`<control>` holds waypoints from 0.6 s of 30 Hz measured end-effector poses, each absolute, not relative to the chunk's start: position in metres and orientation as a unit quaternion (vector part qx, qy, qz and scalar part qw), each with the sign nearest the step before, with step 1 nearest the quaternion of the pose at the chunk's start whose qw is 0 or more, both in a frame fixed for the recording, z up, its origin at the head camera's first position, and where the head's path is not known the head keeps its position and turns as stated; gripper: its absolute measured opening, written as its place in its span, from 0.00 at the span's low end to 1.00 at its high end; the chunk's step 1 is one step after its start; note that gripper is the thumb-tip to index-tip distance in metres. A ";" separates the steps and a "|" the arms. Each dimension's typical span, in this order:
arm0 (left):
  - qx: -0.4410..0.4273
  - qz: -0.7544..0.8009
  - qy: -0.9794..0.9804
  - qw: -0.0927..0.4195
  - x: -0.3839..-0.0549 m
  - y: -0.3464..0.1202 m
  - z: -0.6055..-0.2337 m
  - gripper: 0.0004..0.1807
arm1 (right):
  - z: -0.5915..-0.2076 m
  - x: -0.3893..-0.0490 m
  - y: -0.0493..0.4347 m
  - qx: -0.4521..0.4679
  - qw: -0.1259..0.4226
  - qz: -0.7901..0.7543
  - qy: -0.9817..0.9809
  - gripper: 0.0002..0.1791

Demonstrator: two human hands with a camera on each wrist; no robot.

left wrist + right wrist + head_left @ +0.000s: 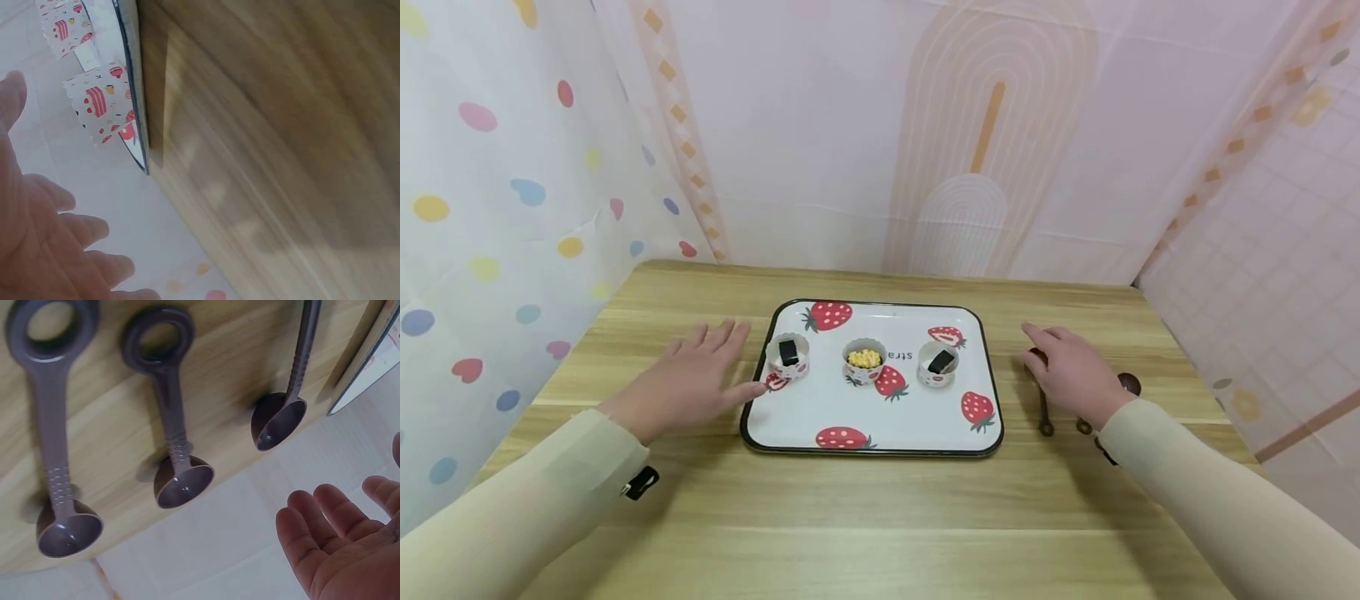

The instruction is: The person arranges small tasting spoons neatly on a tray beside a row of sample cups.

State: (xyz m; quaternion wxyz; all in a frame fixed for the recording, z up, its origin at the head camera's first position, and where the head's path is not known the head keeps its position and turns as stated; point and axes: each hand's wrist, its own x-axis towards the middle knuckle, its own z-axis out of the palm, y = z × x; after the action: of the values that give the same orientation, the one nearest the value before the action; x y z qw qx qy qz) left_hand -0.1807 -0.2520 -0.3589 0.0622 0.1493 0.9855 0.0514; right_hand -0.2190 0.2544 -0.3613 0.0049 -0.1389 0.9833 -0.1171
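My left hand (pixel 688 383) hovers over the table at the tray's left edge, fingers spread and holding nothing. Across the table, my right hand (pixel 1075 375) is held above dark brown measuring scoops with its fingers loosely extended. Three scoops show in the right wrist view: a larger one (pixel 53 419), a middle one (pixel 184 487) and one nearest the tray (pixel 279 425). Each has a round bowl and a long handle. Between my hands lies a white strawberry-print tray (pixel 880 421) with a black rim. It carries three patterned paper cups; the middle cup (pixel 862 375) contains yellow bits.
Something black sits in both the left cup (pixel 790 372) and the right cup (pixel 934 378). The wooden table (pixel 865 517) ends at a pale pink curtain (pixel 805 150) behind, with a dotted curtain (pixel 497 225) along the left.
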 end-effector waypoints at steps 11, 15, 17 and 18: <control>0.170 0.061 0.978 0.107 -0.165 -0.256 -0.371 0.53 | -0.362 -0.209 0.265 -0.137 0.013 -0.096 0.986 0.30; 0.167 0.062 0.977 0.120 -0.162 -0.256 -0.374 0.54 | -0.362 -0.206 0.267 -0.141 0.018 -0.090 0.986 0.30; 0.165 0.062 0.976 0.124 -0.160 -0.256 -0.375 0.54 | -0.362 -0.204 0.267 -0.148 0.013 -0.089 0.985 0.29; 0.164 0.061 0.976 0.126 -0.159 -0.257 -0.375 0.54 | -0.363 -0.204 0.267 -0.152 0.009 -0.089 0.984 0.29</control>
State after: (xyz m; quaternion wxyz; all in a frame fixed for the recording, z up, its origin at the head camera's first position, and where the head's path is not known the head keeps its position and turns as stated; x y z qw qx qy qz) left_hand -0.1591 -0.2567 -0.3749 0.1262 0.1643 0.9764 0.0614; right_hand -0.2039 0.2670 -0.3628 0.0087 -0.1525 0.9843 -0.0889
